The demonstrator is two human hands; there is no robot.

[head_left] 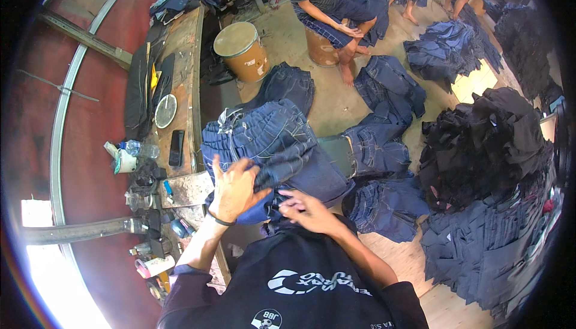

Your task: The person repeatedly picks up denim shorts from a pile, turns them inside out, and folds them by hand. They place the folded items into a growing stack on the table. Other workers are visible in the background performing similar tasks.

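Denim, dark blue and heavily stitched, fills the space right in front of you: the pair of jeans (270, 149) lies bunched across your lap and against the edge of the workbench (186, 71) on your left. Your left hand (233, 190) rests flat on its near fold, fingers spread, pressing the cloth down and not gripping it. Your right hand (307, 209) sits just beside it, fingers curled in on the near edge of the fabric; it looks like a pinch on a seam or a thread, though the view is too small there to be sure.

As for progress, I judge the garment in hand to be mid-handling: it is still crumpled, not folded or laid aside. To your right, a tall heap of dark garments (480, 149) stands on a stack of blue ones (480, 245), and more loose jeans (384, 143) lie on the floor between you and it. Which piles are finished I cannot tell, so much may be left.

Farther off, a seated person (336, 5) works on denim beside a round drum (243, 50), and a phone (176, 147) lies on the workbench.
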